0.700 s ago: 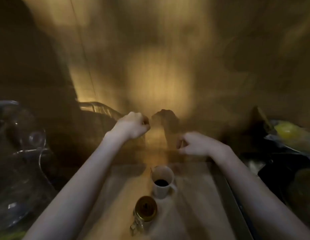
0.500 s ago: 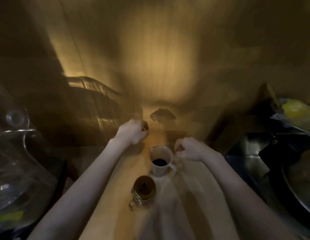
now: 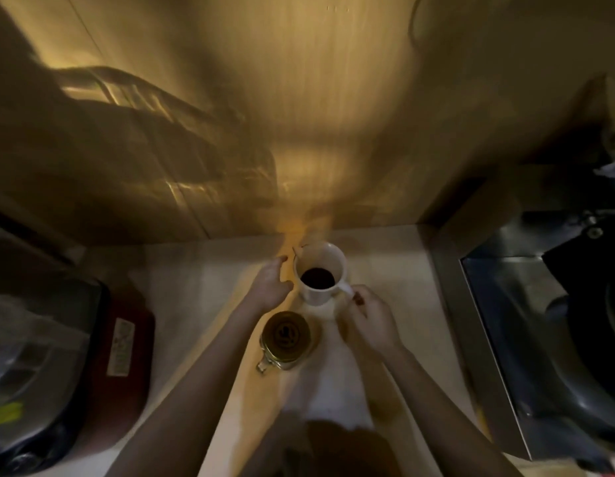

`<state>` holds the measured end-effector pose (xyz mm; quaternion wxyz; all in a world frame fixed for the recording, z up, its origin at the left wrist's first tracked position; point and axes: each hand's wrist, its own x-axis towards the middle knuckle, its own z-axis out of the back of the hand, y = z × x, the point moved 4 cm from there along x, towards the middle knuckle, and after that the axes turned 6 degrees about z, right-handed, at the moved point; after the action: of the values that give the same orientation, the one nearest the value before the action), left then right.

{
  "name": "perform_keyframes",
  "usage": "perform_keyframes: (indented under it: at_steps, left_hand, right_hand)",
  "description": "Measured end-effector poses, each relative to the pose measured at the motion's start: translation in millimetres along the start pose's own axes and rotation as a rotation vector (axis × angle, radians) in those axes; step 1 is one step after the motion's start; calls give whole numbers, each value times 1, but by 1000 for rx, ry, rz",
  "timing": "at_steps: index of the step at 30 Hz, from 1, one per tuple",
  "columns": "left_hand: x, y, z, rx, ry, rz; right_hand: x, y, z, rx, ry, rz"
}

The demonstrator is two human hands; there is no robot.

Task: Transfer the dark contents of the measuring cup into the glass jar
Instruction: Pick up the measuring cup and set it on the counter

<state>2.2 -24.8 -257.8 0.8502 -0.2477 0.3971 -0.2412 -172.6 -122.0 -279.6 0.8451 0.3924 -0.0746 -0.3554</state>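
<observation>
The fingers (image 3: 357, 297) of the right hand (image 3: 369, 321) pinch the handle of the white measuring cup (image 3: 320, 275), closing on it at the cup's near right side. The fingers (image 3: 280, 261) of the left hand (image 3: 270, 285) are spread loosely and released, the hand held just beside the cup's left wall; whether it touches the cup cannot be told. The measuring cup stands upright on the pale surface (image 3: 203, 287), close to the back wall, with its dark contents (image 3: 317, 277) pooled low inside and a thin stick-like thing leaning at its far rim. Directly in front of the cup, between the two forearms, stands the glass jar (image 3: 286, 339), upright, with a round golden lid on top and a metal clasp at its near left side; it is near the cup but apart from it. To the left on the surface sits a dark red appliance (image 3: 124, 356) with a label, and clear plastic (image 3: 27, 339) lies at the left edge. To the right, beyond a metal rim, is a steel sink (image 3: 512, 287) holding dark cookware. The back wall (image 3: 299, 98) is wood-toned and lit by a warm patch of light.
</observation>
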Motion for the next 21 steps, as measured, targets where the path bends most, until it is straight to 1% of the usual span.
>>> perform_keyframes:
  at_steps: [3, 5, 7, 11, 14, 21]
  left_hand:
    - [-1, -4, -7, -270, 120, 26]
    - [-3, -7, -9, -364, 152, 35]
    - [-7, -11, -7, -406, 163, 29]
    - [-19, -24, 0, -418, 182, -34]
    - [-32, -38, 9, -407, 163, -91]
    - [-76, -61, 22, -344, 11, -228]
  right_hand:
    - [-3, 4, -4, 75, -42, -21]
    - [-2, 7, -7, 103, -64, -2]
    - [-2, 10, -8, 108, -69, 14]
    - [-2, 17, -2, 84, -99, 63]
    - [-5, 26, 12, 88, -149, 119]
    - [-40, 47, 52, 135, -336, 220]
